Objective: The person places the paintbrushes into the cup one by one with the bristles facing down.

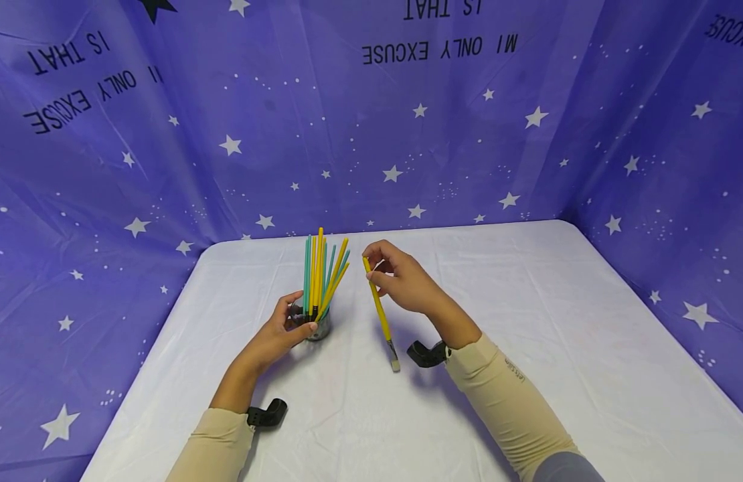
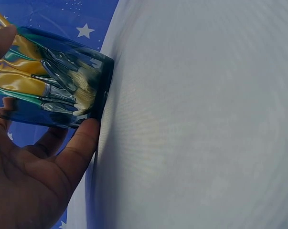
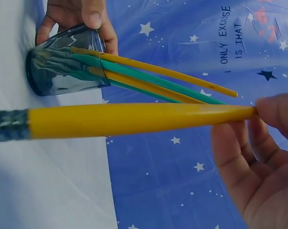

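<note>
A tinted glass [image 3: 62, 59] stands on the white-covered table, with several yellow and green paintbrushes [image 1: 316, 274] in it, bristles down. My left hand [image 1: 284, 333] grips the glass around its side, thumb toward the near rim in the head view. To the right of the glass, my right hand [image 1: 401, 276] pinches a yellow paintbrush [image 1: 379, 304] near the top end of its handle. That brush hangs tilted, its flat pale bristles [image 1: 395, 365] pointing down toward the near side. In the left wrist view, bristles and metal ferrules [image 2: 84, 90] show through the glass.
The white tablecloth [image 1: 516, 321] covers the table, whose back edge meets a purple curtain [image 1: 383, 134] printed with stars and lettering. Curtain also hangs along the left and right sides. A black wrist camera [image 1: 268, 413] sits on the left wrist, another black one [image 1: 427, 353] on the right.
</note>
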A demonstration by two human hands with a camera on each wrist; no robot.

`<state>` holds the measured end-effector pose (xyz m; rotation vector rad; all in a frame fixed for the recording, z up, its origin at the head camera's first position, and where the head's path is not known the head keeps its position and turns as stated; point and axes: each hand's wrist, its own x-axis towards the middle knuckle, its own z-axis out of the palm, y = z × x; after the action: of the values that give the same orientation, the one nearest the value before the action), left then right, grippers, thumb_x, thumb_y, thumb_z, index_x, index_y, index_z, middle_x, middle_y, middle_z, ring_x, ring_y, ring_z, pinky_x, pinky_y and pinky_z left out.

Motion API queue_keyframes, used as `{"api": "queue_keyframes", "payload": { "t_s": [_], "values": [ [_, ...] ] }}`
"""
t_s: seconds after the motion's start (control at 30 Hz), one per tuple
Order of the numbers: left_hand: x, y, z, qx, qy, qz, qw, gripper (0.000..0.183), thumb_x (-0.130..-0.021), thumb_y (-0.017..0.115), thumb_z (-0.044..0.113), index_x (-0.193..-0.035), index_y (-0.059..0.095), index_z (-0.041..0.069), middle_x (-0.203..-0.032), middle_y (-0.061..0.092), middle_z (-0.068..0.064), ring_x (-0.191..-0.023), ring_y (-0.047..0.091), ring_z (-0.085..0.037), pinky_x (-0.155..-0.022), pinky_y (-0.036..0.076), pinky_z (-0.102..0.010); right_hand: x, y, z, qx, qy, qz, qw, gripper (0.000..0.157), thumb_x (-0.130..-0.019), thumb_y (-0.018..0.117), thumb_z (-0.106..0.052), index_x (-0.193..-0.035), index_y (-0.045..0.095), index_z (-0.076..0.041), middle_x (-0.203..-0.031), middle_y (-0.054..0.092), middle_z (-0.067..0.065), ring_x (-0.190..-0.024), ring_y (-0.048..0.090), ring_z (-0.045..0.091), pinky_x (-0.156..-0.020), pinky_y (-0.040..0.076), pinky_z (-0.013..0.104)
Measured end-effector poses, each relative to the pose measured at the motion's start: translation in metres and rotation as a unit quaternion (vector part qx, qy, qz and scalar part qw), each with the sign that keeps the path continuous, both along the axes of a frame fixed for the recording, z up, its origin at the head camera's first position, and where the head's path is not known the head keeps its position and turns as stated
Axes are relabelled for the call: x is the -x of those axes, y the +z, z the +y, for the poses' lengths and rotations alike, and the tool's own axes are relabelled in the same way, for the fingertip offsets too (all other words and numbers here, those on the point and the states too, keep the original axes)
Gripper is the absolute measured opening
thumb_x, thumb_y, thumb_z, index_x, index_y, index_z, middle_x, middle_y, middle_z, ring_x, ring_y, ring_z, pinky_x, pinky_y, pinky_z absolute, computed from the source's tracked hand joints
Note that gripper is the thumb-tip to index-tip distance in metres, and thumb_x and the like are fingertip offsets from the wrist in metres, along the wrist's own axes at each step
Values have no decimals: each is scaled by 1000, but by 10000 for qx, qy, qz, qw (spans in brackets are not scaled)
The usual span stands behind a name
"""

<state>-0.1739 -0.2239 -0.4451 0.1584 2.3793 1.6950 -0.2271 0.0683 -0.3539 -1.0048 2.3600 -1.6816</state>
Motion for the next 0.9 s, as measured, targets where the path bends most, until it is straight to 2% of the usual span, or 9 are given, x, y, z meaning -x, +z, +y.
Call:
{"api": "queue_keyframes", "payload": {
  "t_s": [0.33, 0.73, 0.9],
  "values": [
    [0, 0, 0, -19, -12, 52, 10000, 79, -94, 70, 24, -154, 19, 20, -139, 39, -21, -116, 51, -31, -94, 42, -36, 0, -1, -4, 958, -734, -16, 9927, 28, -96, 57, 4, -121, 51, -6, -103, 53, 14, -87, 62, 26, -68, 57, 39],
    [0, 0, 0, 35, 3, 30, 10000, 79, -94, 70, 25, -154, 19, 20, -139, 40, -21, -117, 50, -31, -95, 41, -38, 0, -1, -6, 1667, -1005, -19, 9809, 28, -96, 55, 4, -122, 48, -2, -103, 53, 15, -87, 62, 23, -71, 57, 42],
    [1, 0, 0, 52, 11, 64, 10000, 79, -94, 70, 24, -154, 19, 19, -138, 41, -21, -117, 51, -31, -95, 41, -37, 2, 0, -8, 2035, -1110, -9, 9728, 28, -97, 54, 5, -124, 46, -2, -107, 51, 14, -89, 62, 25, -71, 57, 38]
  ]
}}
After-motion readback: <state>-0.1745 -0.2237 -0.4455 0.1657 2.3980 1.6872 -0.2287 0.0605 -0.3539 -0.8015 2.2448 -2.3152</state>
